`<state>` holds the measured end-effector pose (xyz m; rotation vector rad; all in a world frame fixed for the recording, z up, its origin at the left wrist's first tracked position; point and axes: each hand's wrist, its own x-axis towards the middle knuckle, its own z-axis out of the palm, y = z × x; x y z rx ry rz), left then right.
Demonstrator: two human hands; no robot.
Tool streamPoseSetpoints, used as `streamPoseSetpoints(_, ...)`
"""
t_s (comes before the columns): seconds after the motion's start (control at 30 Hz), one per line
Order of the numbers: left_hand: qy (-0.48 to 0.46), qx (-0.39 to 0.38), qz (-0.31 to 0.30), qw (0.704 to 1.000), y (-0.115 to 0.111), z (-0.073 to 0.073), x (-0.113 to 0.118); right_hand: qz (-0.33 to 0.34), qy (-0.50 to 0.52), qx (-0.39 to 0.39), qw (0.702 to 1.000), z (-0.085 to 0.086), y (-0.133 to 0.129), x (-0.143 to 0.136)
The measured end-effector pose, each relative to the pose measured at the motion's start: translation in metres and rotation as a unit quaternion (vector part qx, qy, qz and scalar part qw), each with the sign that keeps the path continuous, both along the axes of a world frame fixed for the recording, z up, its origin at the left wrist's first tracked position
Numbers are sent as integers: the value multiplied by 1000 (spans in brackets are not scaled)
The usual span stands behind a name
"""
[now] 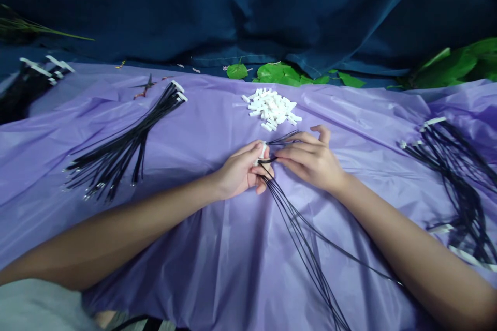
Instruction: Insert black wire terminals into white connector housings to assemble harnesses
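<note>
Above purple sheeting (194, 139), a left hand (238, 173) clamps a white connector (263, 150) between thumb and fingers while the right hand (320, 163) pinches black wires (271, 186) just beside it. A firm connector grip, with strands pinched close and kept untangled, should help here. Loose white pieces (274, 106) lie beyond.

My left hand (243, 170) and right hand (316, 163) are bare, and so are my slender forearms, which widen smoothly from narrow wrists. Below my left arm, I wear something pale grey (42, 305), plain, with a rounded edge.
</note>
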<state>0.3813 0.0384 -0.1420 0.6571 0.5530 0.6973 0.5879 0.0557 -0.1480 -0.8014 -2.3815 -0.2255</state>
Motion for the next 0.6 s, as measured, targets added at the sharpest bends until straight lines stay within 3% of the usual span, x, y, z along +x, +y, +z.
streamPoseSetpoints(0.2, 0, -13, 20, 1000, 0, 1, 0, -5, -24, 187, 982, 7, -13, 5)
streamPoseSetpoints(0.37, -13, -11, 33, 999, -2, 2, 1, 76, -66, 200, 975, 10, -20, -2)
streamPoseSetpoints(0.6, -12, 0, 27, 1000, -2, 1, 2, 61, -23, 158, 985, 11, -23, -15)
